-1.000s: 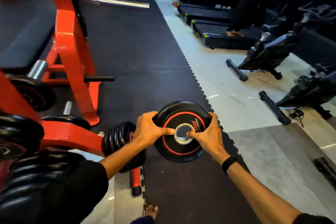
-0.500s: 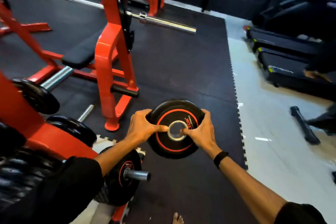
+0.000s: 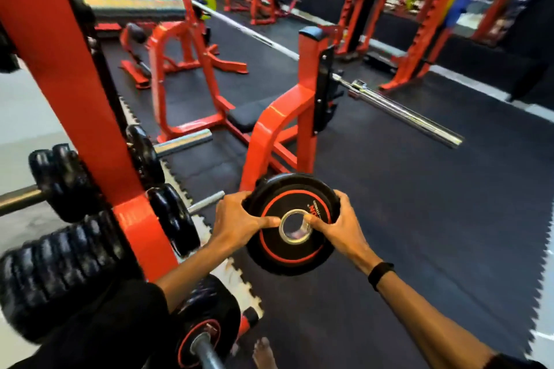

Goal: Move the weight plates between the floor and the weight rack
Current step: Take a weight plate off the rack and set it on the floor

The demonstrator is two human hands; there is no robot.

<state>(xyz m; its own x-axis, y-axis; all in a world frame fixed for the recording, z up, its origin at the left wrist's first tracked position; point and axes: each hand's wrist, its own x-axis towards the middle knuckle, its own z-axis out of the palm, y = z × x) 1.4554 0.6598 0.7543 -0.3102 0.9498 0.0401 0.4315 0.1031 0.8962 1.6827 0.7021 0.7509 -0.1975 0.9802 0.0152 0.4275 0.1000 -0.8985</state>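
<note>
weight plate (image 3: 292,244), black with a red ring and a steel-lined centre hole, is held up off the floor in the head view, in front of the person and just right of the weight rack (image 3: 81,117). left hand (image 3: 238,223) grips its left rim, fingers curled over the edge and thumb lying across the face toward the hole. right hand (image 3: 340,226) grips the right rim the same way, thumb tip at the hole's edge; a black wristband (image 3: 380,274) sits on that wrist. the red rack upright rises at left, with black plates stacked on its pegs (image 3: 172,219) on both sides. one bare peg (image 3: 207,202) sticks out just left of the left hand. beyond the plate stands a red bench frame (image 3: 281,129) with a barbell (image 3: 401,112) resting across it, on black rubber matting (image 3: 419,219). a bare foot (image 3: 263,353) shows at the bottom edge.
</note>
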